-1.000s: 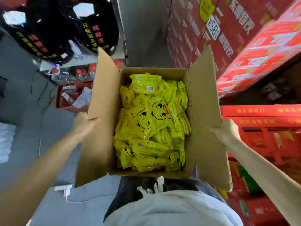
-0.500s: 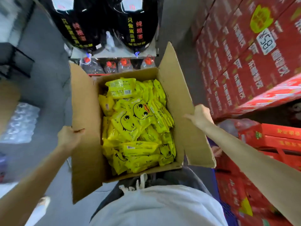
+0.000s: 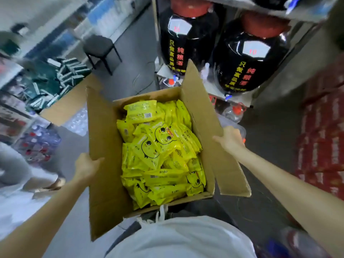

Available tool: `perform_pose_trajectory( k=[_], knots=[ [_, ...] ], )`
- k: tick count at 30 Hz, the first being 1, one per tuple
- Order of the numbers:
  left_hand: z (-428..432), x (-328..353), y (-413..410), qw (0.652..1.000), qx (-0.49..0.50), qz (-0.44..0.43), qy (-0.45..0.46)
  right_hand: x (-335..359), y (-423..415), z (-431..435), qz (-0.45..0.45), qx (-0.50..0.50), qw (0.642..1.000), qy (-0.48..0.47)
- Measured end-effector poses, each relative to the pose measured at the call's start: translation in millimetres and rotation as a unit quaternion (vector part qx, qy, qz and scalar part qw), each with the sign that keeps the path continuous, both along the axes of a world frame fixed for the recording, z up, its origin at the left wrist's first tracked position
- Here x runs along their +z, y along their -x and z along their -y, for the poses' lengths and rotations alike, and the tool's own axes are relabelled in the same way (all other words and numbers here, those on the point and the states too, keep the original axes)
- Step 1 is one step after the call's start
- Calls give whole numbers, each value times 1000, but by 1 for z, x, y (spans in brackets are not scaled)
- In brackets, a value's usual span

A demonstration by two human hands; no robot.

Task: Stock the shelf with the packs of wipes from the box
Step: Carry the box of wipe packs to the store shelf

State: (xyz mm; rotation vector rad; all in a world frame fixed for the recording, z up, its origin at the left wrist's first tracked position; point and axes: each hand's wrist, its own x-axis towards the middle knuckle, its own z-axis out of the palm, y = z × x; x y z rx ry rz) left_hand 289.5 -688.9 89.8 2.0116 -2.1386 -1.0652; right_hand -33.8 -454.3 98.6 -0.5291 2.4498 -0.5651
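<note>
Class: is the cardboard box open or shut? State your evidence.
Open: the cardboard box has its side flaps spread outward, and the yellow packs of wipes inside lie uncovered.

The carried box [image 3: 104, 164] has swung left, bringing the black jars [image 3: 188, 45] straight ahead.

box [image 3: 209, 161] top lies open between raised flaps [image 3: 104, 164]; black jars [image 3: 188, 43] close ahead, stool [image 3: 98, 45] farther left.

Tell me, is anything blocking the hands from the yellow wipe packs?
Nothing visible covers the packs: the box is open. But the left hand and right hand each grip a flap, so neither is free.
</note>
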Motion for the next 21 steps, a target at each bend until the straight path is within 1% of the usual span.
perform_pose_trajectory(
  k=[2,5,9,13,16,21],
  knots=[
    [31,8,14,999,30,-17,23,2,18,47,-5,22,1000,6],
    [82,27,30,997,47,-28,59,9,35,109,-6,19,1000,1],
    [139,28,29,995,82,-16,59,14,59,189,-9,54,998,16],
    [191,8,23,990,128,-16,50,1,63,260,-8,80,997,4],
    [247,-5,22,990,130,-7,44,-22,60,315,4,74,997,-2],
    [392,-17,43,994,102,16,48,-34,75,441,19,45,999,1]
  ],
)
